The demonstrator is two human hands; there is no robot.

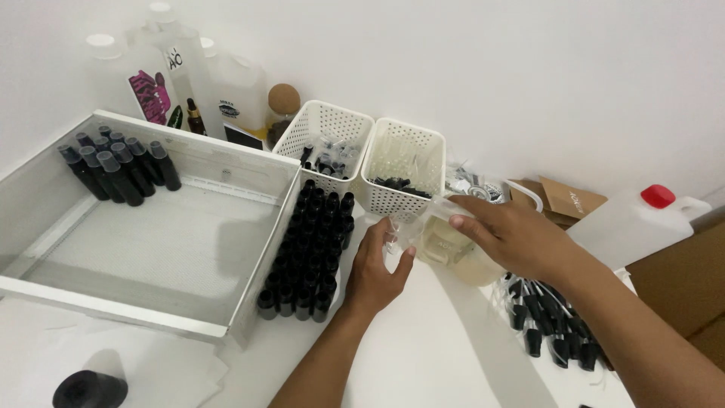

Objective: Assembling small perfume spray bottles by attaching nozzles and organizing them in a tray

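Mid-fill, judged: right hand [521, 238] tilts a clear jug [461, 253] of pale liquid, grip closed on it; left hand [377, 272] pinches a small clear vessel [398, 240] at its spout. Black bottles [306, 253] left of the hands stand uncapped; capped ones [117, 166] fill the tray's [151, 302] far-left corner.

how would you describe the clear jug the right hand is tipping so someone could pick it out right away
Start at the two white perforated plastic baskets against the white wall. Just in front of the right-hand one, the right hand grips a clear plastic measuring jug holding pale yellowish liquid, tilted toward the left hand. Unlike the capped white jugs nearby, it is open-topped and see-through.
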